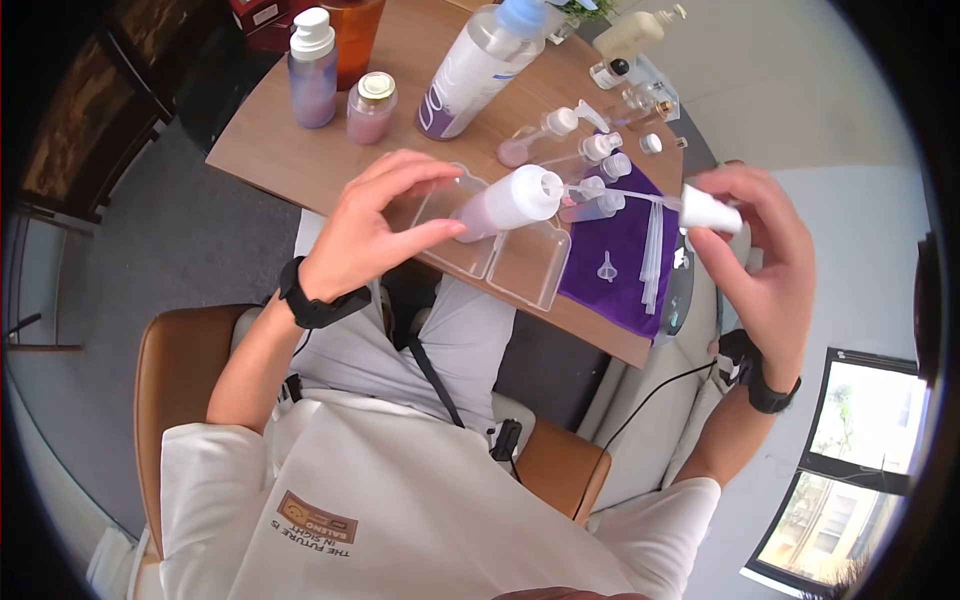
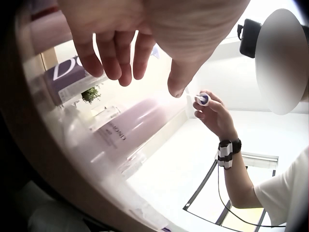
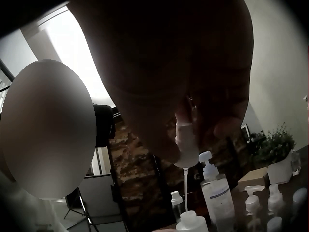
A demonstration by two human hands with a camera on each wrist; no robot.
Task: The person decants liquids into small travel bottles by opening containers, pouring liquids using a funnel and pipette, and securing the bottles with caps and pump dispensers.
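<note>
A frosted bottle with a pinkish body and white neck, its mouth uncovered [image 1: 505, 205], stands over a clear divided tray [image 1: 548, 300]. My left hand [image 1: 375, 215] is beside it, thumb and fingers spread apart around its body. Those fingers hang loose in the left wrist view, with the pale printed bottle [image 2: 130, 130] beyond them. My right hand [image 1: 765, 245] pinches a white pump top [image 1: 710, 210] between thumb and fingers. From it a thin clear tube [image 3: 186, 188] runs to the bottle's mouth; its end is right at the opening.
A purple cloth [image 1: 620, 285] holds a small clear funnel [image 1: 607, 267] and several thin clear tubes [image 1: 652, 260]. Small bottles crowd its far side. Behind stand a large blue-capped bottle [image 1: 480, 70], a pump bottle [image 1: 313, 75] and a pink jar [image 1: 371, 112].
</note>
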